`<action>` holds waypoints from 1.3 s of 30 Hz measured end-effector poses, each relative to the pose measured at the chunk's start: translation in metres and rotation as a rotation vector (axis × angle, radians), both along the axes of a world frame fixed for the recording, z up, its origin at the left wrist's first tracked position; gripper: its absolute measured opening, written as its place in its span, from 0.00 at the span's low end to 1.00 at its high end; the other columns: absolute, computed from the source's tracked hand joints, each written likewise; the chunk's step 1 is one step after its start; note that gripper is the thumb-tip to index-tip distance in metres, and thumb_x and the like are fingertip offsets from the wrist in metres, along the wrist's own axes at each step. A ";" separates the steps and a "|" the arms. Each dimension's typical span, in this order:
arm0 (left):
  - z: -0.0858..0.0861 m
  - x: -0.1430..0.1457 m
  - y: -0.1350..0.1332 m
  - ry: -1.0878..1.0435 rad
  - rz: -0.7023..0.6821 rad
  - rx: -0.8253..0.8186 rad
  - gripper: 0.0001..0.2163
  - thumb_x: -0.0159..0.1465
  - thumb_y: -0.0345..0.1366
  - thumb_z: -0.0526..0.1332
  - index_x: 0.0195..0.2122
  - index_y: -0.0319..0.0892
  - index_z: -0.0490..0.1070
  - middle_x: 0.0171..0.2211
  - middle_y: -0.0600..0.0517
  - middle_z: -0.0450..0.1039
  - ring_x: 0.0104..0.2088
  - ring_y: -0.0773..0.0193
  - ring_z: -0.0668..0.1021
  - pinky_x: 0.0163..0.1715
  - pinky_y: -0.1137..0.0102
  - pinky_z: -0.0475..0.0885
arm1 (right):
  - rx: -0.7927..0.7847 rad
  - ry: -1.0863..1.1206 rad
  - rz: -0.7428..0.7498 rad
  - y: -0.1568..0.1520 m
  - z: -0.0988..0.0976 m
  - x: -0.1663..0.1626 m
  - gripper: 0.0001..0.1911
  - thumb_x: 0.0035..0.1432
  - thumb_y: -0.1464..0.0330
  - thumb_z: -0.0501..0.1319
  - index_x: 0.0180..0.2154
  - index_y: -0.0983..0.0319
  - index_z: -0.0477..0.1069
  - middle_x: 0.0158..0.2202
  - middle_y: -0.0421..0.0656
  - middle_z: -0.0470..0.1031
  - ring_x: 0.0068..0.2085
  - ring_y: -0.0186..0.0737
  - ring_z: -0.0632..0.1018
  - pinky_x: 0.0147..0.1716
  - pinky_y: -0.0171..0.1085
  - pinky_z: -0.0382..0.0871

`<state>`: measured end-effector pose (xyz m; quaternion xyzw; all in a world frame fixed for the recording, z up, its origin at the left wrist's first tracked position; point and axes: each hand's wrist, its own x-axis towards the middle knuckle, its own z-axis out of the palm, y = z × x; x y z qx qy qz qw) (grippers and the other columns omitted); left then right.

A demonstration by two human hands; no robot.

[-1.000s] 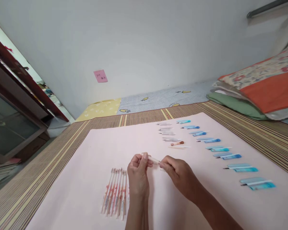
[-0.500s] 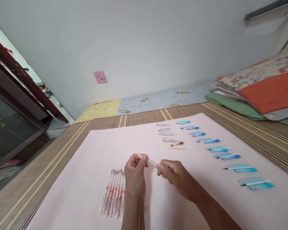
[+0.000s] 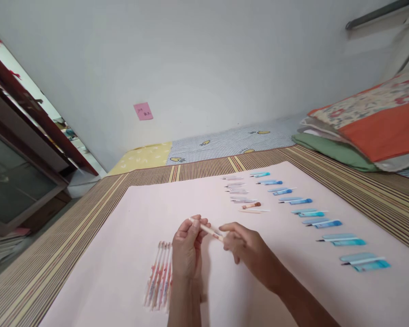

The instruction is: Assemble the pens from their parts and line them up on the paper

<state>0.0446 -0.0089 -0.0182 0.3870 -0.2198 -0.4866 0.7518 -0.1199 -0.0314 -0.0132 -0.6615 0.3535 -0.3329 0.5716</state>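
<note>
A slim pale pen (image 3: 207, 228) with reddish markings near its right end is held slantwise above the pink sheet. My left hand (image 3: 187, 245) is closed on the pen's upper left end, thumb on top. At the lower right end, fingers of my right hand (image 3: 243, 247) hold the pen's tip, with the index finger lifted and slightly blurred. Beside my left wrist lie several pens with red patterns (image 3: 158, 274), partly hidden by that arm. Past my hands lie a brown-capped pen barrel (image 3: 251, 205) and thin pale pieces (image 3: 254, 210).
A pink sheet (image 3: 116, 254) covers a striped mat (image 3: 98, 204). Several sets of blue pen parts (image 3: 349, 239) run in a diagonal row on the right. Pale purple pen parts (image 3: 240, 199) lie farther back. Folded bedding (image 3: 381, 131) sits at the far right, against the wall.
The pen and my left hand have shifted slightly left. My right index finger has lifted, and more of the pen's right end with its reddish markings now shows.
</note>
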 end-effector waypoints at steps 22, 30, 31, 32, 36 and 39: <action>-0.001 -0.002 -0.001 0.067 0.043 0.071 0.14 0.54 0.34 0.72 0.41 0.35 0.78 0.41 0.41 0.81 0.42 0.56 0.82 0.45 0.66 0.75 | -0.339 0.213 -0.199 0.001 -0.015 0.011 0.19 0.54 0.70 0.65 0.49 0.57 0.69 0.43 0.43 0.77 0.35 0.41 0.76 0.37 0.39 0.67; 0.001 -0.014 -0.001 0.048 0.018 0.084 0.13 0.53 0.35 0.73 0.38 0.37 0.78 0.37 0.44 0.82 0.39 0.58 0.82 0.41 0.68 0.76 | -0.777 0.401 -0.271 0.001 -0.016 0.010 0.15 0.69 0.64 0.50 0.32 0.60 0.69 0.28 0.44 0.73 0.28 0.40 0.70 0.31 0.38 0.57; 0.002 -0.014 0.000 0.017 -0.008 0.058 0.13 0.54 0.36 0.72 0.39 0.37 0.77 0.38 0.44 0.82 0.39 0.57 0.82 0.42 0.67 0.75 | -0.702 0.369 -0.240 0.001 -0.014 0.010 0.16 0.69 0.63 0.50 0.31 0.60 0.68 0.26 0.43 0.72 0.27 0.39 0.69 0.30 0.38 0.57; 0.003 -0.013 0.001 -0.015 -0.041 0.031 0.13 0.55 0.36 0.71 0.41 0.37 0.77 0.39 0.43 0.81 0.40 0.57 0.82 0.44 0.65 0.75 | -0.582 0.319 -0.195 0.002 -0.012 0.009 0.16 0.69 0.62 0.51 0.30 0.60 0.67 0.25 0.41 0.70 0.26 0.37 0.68 0.28 0.37 0.56; 0.009 -0.005 0.007 -0.084 -0.199 -0.050 0.15 0.60 0.37 0.68 0.47 0.37 0.76 0.45 0.40 0.80 0.42 0.55 0.81 0.48 0.61 0.72 | 0.034 -0.018 0.094 0.002 -0.007 0.009 0.19 0.67 0.57 0.52 0.30 0.62 0.68 0.17 0.33 0.62 0.16 0.29 0.62 0.21 0.33 0.52; 0.013 0.000 0.012 -0.079 -0.260 -0.078 0.12 0.61 0.37 0.66 0.45 0.39 0.77 0.43 0.42 0.80 0.39 0.57 0.81 0.47 0.62 0.72 | 0.295 -0.254 0.236 0.003 -0.007 0.010 0.20 0.64 0.54 0.55 0.30 0.64 0.70 0.14 0.31 0.59 0.13 0.25 0.57 0.17 0.32 0.46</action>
